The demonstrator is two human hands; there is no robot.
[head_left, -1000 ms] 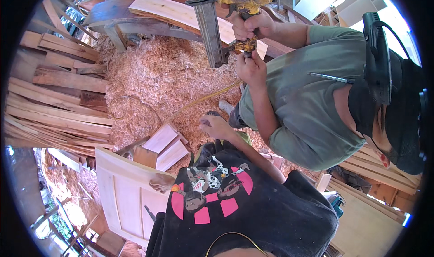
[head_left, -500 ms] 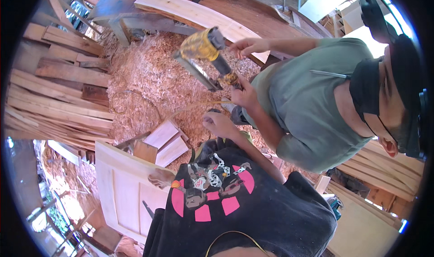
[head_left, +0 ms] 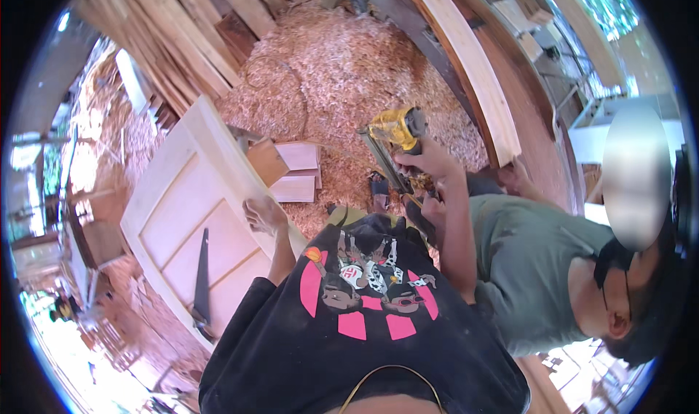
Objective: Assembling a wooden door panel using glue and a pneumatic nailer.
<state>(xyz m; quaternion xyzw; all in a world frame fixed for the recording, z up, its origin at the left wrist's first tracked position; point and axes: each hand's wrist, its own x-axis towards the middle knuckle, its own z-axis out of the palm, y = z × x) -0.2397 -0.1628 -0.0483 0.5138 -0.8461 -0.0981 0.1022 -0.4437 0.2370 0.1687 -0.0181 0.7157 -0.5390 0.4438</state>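
My right hand [head_left: 437, 159] is wrapped round the grip of a yellow and black nail gun [head_left: 393, 128], held up over the shavings with its long magazine slanting down. Just below, a co-worker's hand [head_left: 435, 211] is close to the tool's lower end; whether it still touches is partly hidden by my forearm. My left hand [head_left: 266, 216] has its fingers curled over the edge of a pale wooden panelled door [head_left: 164, 206] at my left side. On that door's face lies a handsaw [head_left: 202, 276] with a dark blade.
A co-worker in a green shirt [head_left: 531, 268] stands close on my right, another hand [head_left: 515, 179] near the end of a long pale plank [head_left: 473, 72]. Short boards [head_left: 295, 188] lie on the shavings [head_left: 342, 64]. Stacked lumber [head_left: 156, 32] fills the far left.
The nail gun has passed from the co-worker's grip into my right hand, which moved up and right. My view has turned; my left hand stays on the door edge.
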